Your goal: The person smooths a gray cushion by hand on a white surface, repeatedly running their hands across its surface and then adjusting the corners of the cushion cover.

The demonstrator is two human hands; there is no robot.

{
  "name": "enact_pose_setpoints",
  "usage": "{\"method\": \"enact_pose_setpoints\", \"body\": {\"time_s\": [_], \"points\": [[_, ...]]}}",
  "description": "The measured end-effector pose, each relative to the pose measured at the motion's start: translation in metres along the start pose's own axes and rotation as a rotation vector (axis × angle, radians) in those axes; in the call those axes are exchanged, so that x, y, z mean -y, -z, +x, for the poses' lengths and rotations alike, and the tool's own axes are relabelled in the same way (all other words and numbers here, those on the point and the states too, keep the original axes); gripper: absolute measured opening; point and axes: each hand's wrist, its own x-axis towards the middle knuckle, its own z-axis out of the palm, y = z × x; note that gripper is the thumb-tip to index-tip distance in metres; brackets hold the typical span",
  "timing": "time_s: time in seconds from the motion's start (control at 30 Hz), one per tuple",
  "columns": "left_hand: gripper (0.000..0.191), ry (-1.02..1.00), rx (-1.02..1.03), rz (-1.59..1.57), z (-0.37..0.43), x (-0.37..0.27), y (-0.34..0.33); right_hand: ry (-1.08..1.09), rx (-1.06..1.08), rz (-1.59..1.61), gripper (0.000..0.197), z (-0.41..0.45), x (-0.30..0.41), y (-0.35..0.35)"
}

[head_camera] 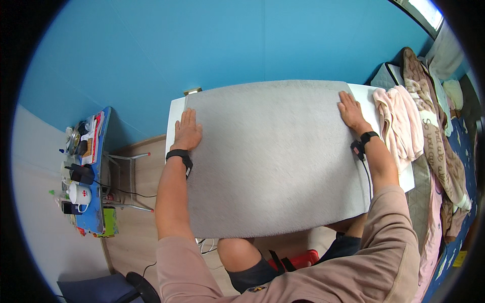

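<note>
A grey, short-piled mat [273,159] lies spread over a white table [407,178], its near edge reaching past the tabletop above my knees. My left hand [188,130] rests palm down on the mat's left edge, fingers pointing to the wall. On the upper right edge of the mat, my right hand [351,111] lies flat with its fingers slightly spread. Neither hand grips anything. Both wrists wear black bands, and a cable runs from a small black device beside the right one.
Folded pink cloth [399,125] sits at the table's right end, beside a bed with a brown patterned blanket [435,151]. At left, a blue folding table [97,189] holds a white enamel mug [79,194] and other items. A blue wall [227,41] stands behind the table.
</note>
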Motion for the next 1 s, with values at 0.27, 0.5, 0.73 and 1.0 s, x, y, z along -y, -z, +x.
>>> {"method": "enact_pose_setpoints", "body": {"time_s": [0.27, 0.5, 0.73, 1.0], "points": [[0.068, 0.012, 0.002, 0.001, -0.003, -0.001, 0.003, -0.174, 0.157, -0.103, 0.066, 0.006, -0.035, 0.026], [0.068, 0.052, 0.036, -0.025, -0.003, -0.004, 0.005, 0.279, 0.030, -0.071, 0.072, 0.074, 0.175, 0.041], [0.067, 0.016, 0.020, -0.061, -0.005, -0.012, 0.007, 0.748, 0.129, 0.196, 0.071, 0.082, 0.449, 0.005], [0.068, 0.000, 0.003, -0.064, -0.006, -0.007, 0.002, 0.726, 0.241, 0.141, 0.069, 0.079, 0.440, -0.039]]}}
